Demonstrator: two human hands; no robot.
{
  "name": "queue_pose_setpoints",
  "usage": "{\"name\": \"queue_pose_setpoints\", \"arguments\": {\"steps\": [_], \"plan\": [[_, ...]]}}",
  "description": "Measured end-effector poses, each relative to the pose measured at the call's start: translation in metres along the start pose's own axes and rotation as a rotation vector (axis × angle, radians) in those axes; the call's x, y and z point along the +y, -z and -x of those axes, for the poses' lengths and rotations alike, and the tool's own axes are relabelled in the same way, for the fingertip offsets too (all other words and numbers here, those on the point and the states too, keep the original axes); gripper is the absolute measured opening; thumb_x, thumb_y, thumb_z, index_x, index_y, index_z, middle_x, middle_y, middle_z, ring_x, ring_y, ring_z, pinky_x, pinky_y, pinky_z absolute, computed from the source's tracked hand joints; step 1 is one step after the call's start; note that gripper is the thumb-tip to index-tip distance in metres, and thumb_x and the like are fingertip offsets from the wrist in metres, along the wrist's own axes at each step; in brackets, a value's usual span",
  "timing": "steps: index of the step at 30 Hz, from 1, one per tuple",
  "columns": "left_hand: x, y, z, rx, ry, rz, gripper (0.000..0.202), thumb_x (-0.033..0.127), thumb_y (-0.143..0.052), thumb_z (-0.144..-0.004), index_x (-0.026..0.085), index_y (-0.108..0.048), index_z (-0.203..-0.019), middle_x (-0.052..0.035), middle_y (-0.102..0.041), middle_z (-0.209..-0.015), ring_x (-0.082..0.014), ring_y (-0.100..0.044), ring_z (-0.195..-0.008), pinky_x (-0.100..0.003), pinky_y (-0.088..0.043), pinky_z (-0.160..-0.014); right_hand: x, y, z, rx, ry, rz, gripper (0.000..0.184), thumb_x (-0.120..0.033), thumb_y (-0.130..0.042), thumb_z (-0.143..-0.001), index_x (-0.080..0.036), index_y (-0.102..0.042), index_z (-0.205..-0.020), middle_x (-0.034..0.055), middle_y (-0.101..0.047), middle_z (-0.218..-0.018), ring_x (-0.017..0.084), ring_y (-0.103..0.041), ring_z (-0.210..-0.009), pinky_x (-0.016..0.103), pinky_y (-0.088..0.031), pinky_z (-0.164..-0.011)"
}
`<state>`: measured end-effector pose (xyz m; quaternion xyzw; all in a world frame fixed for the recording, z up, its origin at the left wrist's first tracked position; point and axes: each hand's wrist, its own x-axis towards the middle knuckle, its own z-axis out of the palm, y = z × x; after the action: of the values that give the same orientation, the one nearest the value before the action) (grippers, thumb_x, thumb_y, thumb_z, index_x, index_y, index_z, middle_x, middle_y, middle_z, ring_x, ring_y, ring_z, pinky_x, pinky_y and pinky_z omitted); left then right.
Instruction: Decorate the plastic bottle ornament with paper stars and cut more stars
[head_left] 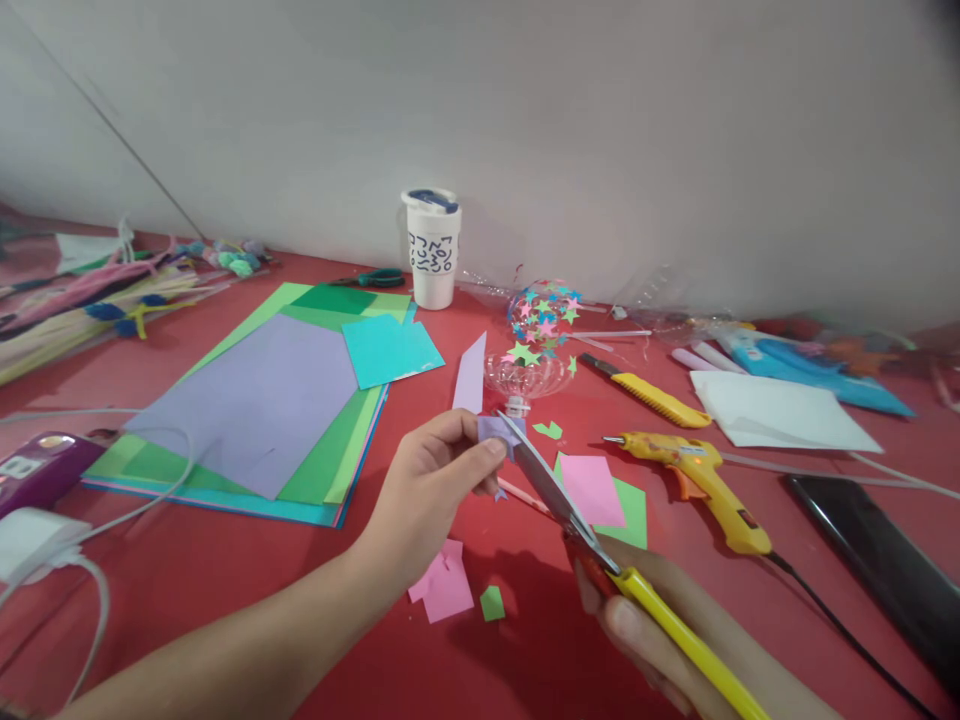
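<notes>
Between thumb and fingers, my left hand point(442, 475) pinches a small piece of purple paper point(491, 430). My right hand point(645, 610) is closed round the yellow handle of a pair of scissors point(551, 485), whose blade tips reach the paper's right side. Pink paper scraps point(448, 585) and a green scrap point(492, 603) lie below my hands. Right of the blades, a pink paper square point(592, 490) overlaps a green piece point(634, 515). Just beyond is a clear plastic bottle piece point(525, 375) with many small coloured paper stars point(541, 315) on it.
Left lies a stack of coloured sheets point(255, 400), with pipe cleaners point(97, 290) behind. A white cup point(433, 250) stands near the wall. On the right are a yellow utility knife point(660, 398), a yellow glue gun point(697, 480) with its cord, and a black phone point(870, 560).
</notes>
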<state>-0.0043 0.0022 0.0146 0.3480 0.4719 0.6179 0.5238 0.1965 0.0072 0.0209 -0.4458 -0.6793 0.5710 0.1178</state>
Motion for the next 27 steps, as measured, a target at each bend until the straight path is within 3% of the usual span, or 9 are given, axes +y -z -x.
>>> {"name": "queue_pose_setpoints", "arguments": {"steps": [5,11,16,23,27], "plan": [[-0.0042,-0.0028,0.005,0.037,-0.001,-0.007,0.013,0.021,-0.06,-0.078,0.019,-0.057,-0.065,0.0041,-0.054,-0.057,-0.0078,-0.048,-0.054,-0.022,-0.039,-0.056,0.0005,-0.0034,-0.0003,-0.002,0.008,0.017,0.051,-0.072,-0.041,-0.078,-0.023,-0.038,-0.068,-0.0063,-0.036,-0.054,0.007,-0.03,-0.04,0.019,-0.027,-0.034],[-0.0041,-0.0059,0.0074,0.018,0.034,0.016,0.017,0.02,-0.058,-0.079,0.019,-0.055,-0.062,0.0048,-0.052,-0.054,-0.0073,-0.044,-0.052,-0.021,-0.036,-0.056,-0.0015,-0.0062,-0.0009,0.059,0.036,0.048,0.054,-0.075,-0.043,-0.075,-0.023,-0.043,-0.062,-0.0029,-0.044,-0.055,0.012,-0.045,-0.049,0.021,-0.038,-0.04],[-0.0044,-0.0053,0.0052,0.011,0.048,0.025,0.017,0.021,-0.058,-0.079,0.018,-0.055,-0.062,0.0048,-0.052,-0.055,-0.0074,-0.045,-0.053,-0.022,-0.035,-0.057,0.0005,-0.0064,-0.0038,0.071,0.033,0.031,0.054,-0.075,-0.045,-0.074,-0.022,-0.052,-0.065,-0.0032,-0.044,-0.053,0.012,-0.046,-0.049,0.022,-0.043,-0.045],[-0.0034,-0.0053,0.0053,0.003,0.043,0.027,0.016,0.022,-0.06,-0.077,0.019,-0.055,-0.062,0.0046,-0.052,-0.055,-0.0081,-0.045,-0.053,-0.023,-0.035,-0.057,0.0017,-0.0099,-0.0017,0.087,-0.024,-0.019,0.057,-0.077,-0.044,-0.073,-0.021,-0.057,-0.073,-0.004,-0.041,-0.049,0.01,-0.039,-0.038,0.021,-0.029,-0.031],[-0.0029,-0.0044,0.0049,-0.007,0.039,0.031,0.017,0.022,-0.059,-0.078,0.018,-0.055,-0.062,0.0048,-0.052,-0.054,-0.0075,-0.045,-0.053,-0.022,-0.035,-0.057,-0.0001,-0.0087,-0.0007,0.095,-0.035,-0.017,0.057,-0.077,-0.047,-0.07,-0.022,-0.059,-0.073,-0.0044,-0.042,-0.047,0.01,-0.038,-0.037,0.022,-0.029,-0.031]]}}
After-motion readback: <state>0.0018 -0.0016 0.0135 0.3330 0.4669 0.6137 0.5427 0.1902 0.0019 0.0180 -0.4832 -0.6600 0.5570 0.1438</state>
